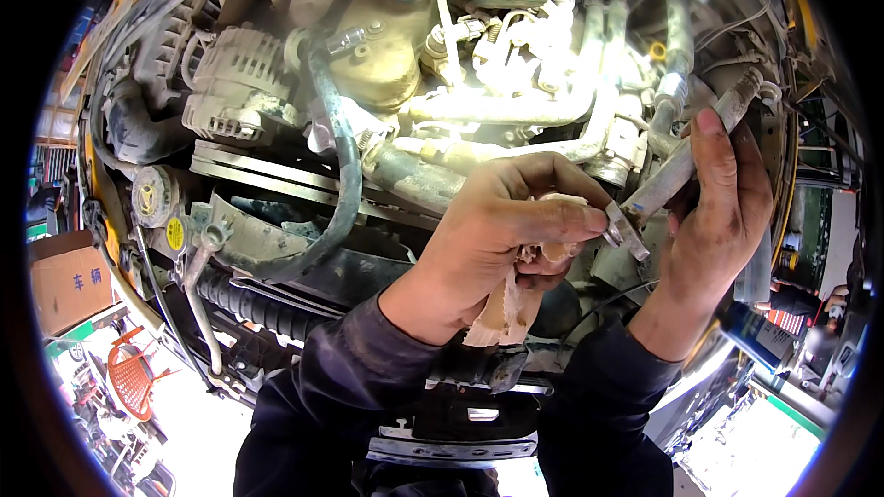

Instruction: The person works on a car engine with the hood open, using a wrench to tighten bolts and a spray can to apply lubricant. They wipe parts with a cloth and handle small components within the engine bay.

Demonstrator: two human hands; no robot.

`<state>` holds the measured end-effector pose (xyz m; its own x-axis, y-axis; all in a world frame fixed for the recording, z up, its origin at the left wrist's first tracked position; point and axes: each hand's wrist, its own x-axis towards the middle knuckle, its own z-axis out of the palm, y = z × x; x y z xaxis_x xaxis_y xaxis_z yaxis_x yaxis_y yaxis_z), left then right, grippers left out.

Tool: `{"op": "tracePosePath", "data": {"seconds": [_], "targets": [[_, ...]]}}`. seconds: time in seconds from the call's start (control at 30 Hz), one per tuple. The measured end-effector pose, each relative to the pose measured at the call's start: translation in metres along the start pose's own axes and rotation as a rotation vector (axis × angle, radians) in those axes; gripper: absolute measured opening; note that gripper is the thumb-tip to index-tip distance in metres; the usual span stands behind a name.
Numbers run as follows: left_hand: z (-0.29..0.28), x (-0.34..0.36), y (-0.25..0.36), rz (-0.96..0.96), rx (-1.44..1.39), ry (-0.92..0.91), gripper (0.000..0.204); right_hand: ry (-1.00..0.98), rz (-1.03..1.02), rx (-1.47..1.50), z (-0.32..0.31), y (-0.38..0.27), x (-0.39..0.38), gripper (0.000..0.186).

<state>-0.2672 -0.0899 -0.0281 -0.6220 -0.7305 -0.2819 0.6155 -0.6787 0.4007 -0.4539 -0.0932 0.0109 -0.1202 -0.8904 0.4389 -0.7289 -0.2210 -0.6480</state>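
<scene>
Pipe [665, 178] at right, alternator [241, 83] at left

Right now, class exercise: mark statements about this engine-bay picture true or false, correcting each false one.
1. The right hand grips a grey pipe. True.
2. The left hand holds a screwdriver. False: its fingers hold crumpled tan material.
3. Dark sleeves cover both forearms. True.
4. A cardboard box stands at the picture's right edge. False: it is at the left.
5. An orange-red chair shows at lower left. True.
</scene>
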Motion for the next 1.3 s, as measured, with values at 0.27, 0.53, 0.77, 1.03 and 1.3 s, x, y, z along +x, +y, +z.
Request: {"op": "tracePosePath", "data": {"seconds": [0.27, 0.53, 0.77, 1.03, 1.3], "targets": [[0.003, -0.002, 0.008, -0.006, -0.014, -0.033, 0.012, 0.143, 0.26, 0.226, 0.011, -0.019, 0.004, 0.024], [-0.003, 0.0, 0.001, 0.013, -0.038, -0.076, 0.012, 0.189, 0.146, 0.212, 0.014, -0.008, 0.004, 0.033], [-0.002, 0.0, 0.002, -0.01, -0.034, -0.05, 0.015, 0.148, 0.256, 0.259, 0.009, -0.009, 0.004, 0.027], [-0.004, -0.001, 0.001, -0.038, -0.061, -0.049, 0.015, 0.199, 0.275, 0.303, 0.015, -0.02, 0.005, 0.035], [-0.001, 0.001, 0.001, -0.057, -0.04, -0.046, 0.016, 0.208, 0.309, 0.385, 0.017, -0.024, 0.007, 0.031]]}}
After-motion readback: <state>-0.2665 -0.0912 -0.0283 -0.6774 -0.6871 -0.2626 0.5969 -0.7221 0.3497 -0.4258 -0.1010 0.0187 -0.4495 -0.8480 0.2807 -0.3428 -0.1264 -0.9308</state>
